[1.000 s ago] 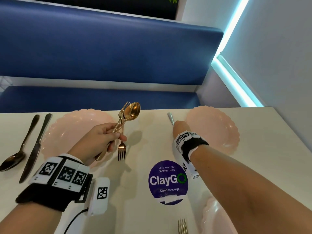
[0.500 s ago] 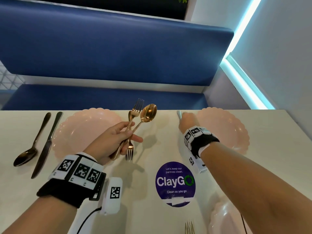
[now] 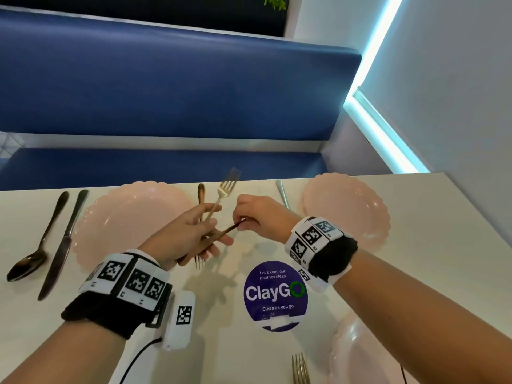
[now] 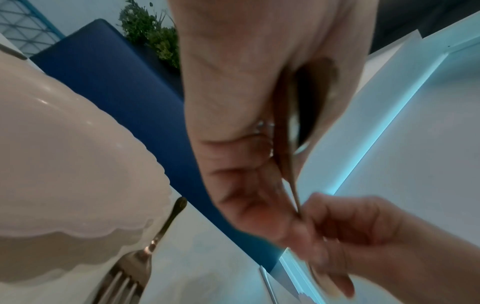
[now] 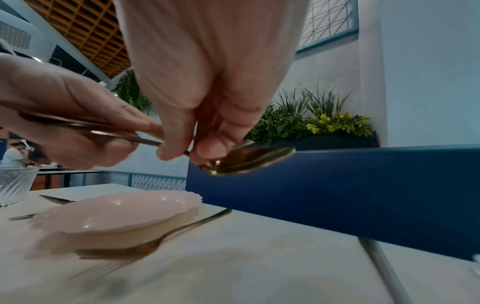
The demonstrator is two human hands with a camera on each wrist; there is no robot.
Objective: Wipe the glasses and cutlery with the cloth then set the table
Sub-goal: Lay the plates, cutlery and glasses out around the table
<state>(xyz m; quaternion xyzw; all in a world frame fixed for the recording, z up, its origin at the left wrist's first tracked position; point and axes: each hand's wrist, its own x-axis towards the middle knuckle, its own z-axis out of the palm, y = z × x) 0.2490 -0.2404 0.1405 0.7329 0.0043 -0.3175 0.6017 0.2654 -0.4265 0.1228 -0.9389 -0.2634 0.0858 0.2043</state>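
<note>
My left hand [image 3: 213, 228] is raised over the table and grips two gold pieces. One is a fork [image 3: 225, 187] that stands tines-up. The other is a spoon [image 3: 225, 231] whose handle points right. My right hand [image 3: 243, 218] has come up against the left and pinches the spoon [image 5: 249, 158] at its neck, so the bowl sticks out under its fingers. A second gold fork [image 3: 200, 217] lies on the table beside the left pink plate [image 3: 124, 217]. A silver knife [image 3: 282, 192] lies left of the right pink plate [image 3: 346, 206]. No cloth is in view.
A dark spoon [image 3: 30, 261] and knife [image 3: 61, 245] lie at the far left. A third plate [image 3: 360, 356] and a fork [image 3: 300, 367] sit at the near edge. A round purple sticker [image 3: 275, 292] marks the table's middle, and a ribbed glass [image 5: 13, 185] stands beyond the left plate. A blue bench backs the table.
My right hand left the knife by the right plate, moved left to my left hand and took hold of the spoon. The spoon tipped from upright to pointing right.
</note>
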